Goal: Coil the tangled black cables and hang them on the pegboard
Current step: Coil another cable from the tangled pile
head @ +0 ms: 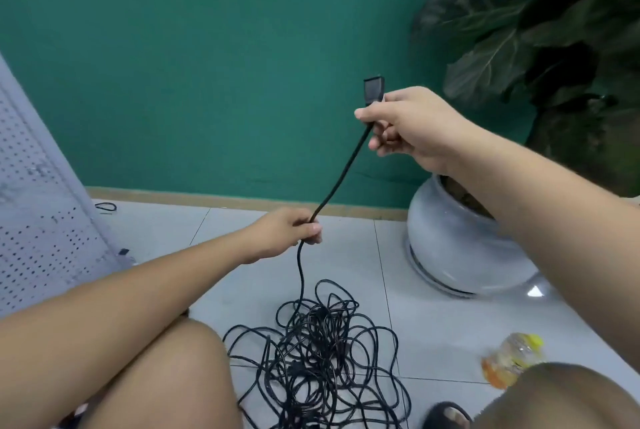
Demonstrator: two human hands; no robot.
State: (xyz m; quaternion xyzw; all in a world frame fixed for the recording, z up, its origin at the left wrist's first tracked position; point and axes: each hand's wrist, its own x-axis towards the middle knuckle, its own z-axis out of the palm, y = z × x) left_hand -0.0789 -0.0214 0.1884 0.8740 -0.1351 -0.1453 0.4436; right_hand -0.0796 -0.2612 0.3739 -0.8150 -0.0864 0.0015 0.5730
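A tangled heap of black cable point(318, 356) lies on the tiled floor between my knees. One strand point(341, 175) rises from the heap, taut between my two hands. My left hand point(289, 231) grips this strand low down, just above the heap. My right hand point(412, 127) pinches the same strand higher up, right below its black plug point(374, 89), which points upward. The pale pegboard point(38, 207) leans at the far left.
A white ceramic pot point(460, 241) with a large-leaved plant point(540, 37) stands at the right against the green wall. A plastic bottle point(512, 359) lies on the floor near my right knee. A small black cable loop point(105, 207) rests by the pegboard's base.
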